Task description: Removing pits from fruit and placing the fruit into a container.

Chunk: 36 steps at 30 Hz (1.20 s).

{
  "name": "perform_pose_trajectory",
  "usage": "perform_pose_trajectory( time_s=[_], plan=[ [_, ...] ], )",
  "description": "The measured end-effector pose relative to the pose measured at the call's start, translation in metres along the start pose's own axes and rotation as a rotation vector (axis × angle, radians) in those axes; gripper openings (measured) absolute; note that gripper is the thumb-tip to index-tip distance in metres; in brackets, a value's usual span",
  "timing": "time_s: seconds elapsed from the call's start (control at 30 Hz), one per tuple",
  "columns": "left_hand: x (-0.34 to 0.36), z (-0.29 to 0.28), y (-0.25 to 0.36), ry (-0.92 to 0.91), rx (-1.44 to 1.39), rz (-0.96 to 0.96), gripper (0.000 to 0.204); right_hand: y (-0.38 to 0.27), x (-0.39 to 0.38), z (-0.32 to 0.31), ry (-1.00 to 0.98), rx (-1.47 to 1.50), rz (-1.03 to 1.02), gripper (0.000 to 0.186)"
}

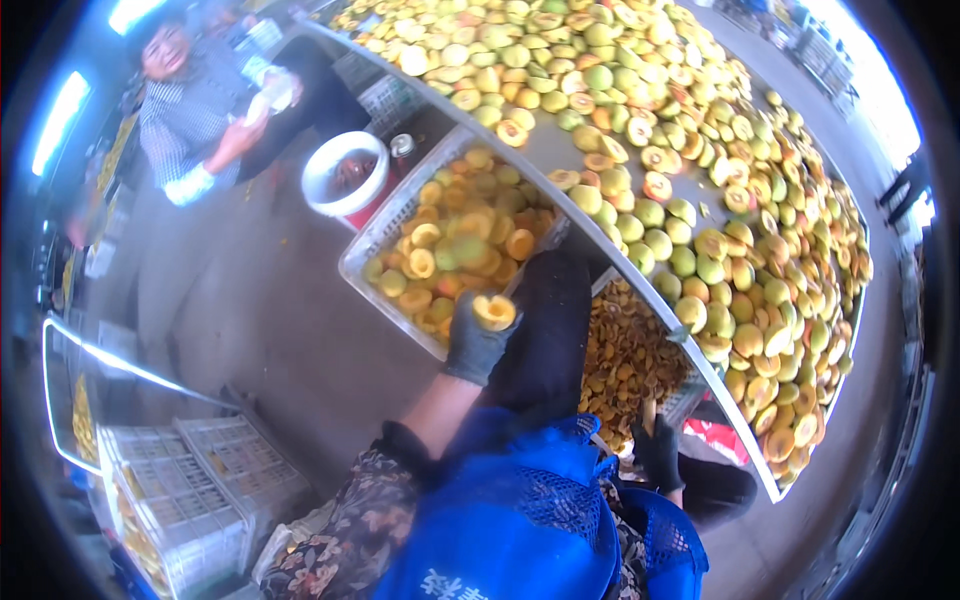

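Observation:
My left hand (478,345), in a dark glove, is closed around a yellow peach half (494,312) with its hollowed cut face up. It is at the near edge of a white plastic crate (362,283) filled with peach halves (422,262). My right hand (658,455), also gloved, is lower right beside my leg, its fingers wrapped round a short light-tan handle (649,414); the tool's other end cannot be made out. Just beyond that hand lies a heap of brown pits and scraps (632,350) under the table edge.
A metal-rimmed table (560,145) heaped with peaches, whole and halved (735,270), spans the right. A white bucket (325,195) and a small jar (402,146) stand past the crate. Another person (205,120) sits at the far left. White crates (210,480) are stacked near left.

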<state>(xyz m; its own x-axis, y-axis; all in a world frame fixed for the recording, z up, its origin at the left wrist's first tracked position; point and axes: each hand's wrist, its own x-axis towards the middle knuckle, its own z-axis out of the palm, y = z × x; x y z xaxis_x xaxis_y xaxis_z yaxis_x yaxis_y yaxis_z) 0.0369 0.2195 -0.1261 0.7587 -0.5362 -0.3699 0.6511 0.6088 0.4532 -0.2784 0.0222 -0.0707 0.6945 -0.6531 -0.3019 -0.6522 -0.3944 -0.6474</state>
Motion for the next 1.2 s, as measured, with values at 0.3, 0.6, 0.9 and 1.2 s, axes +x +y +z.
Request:
perform_pose_trajectory(
  time_s=[0.3, 0.6, 0.9, 1.2],
  plan=[
    [0.027, -0.055, 0.121, 0.249, 0.024, 0.382, 0.041, -0.010, 0.004, 0.021, -0.138, 0.190, 0.292, 0.029],
    [0.095, -0.016, 0.089, 0.100, 1.878, 1.085, 0.055, 0.106, 0.012, 0.093, 0.085, 0.281, 0.097, 0.023],
    [0.133, 0.053, 0.022, -0.368, 2.407, 0.907, 0.053, 0.048, 0.014, 0.066, -0.007, 0.193, 0.133, 0.022],
    [0.167, -0.039, 0.049, 0.203, 2.335, 0.883, 0.050, 0.039, -0.001, 0.031, -0.103, 0.207, 0.024, 0.019]
  ],
)
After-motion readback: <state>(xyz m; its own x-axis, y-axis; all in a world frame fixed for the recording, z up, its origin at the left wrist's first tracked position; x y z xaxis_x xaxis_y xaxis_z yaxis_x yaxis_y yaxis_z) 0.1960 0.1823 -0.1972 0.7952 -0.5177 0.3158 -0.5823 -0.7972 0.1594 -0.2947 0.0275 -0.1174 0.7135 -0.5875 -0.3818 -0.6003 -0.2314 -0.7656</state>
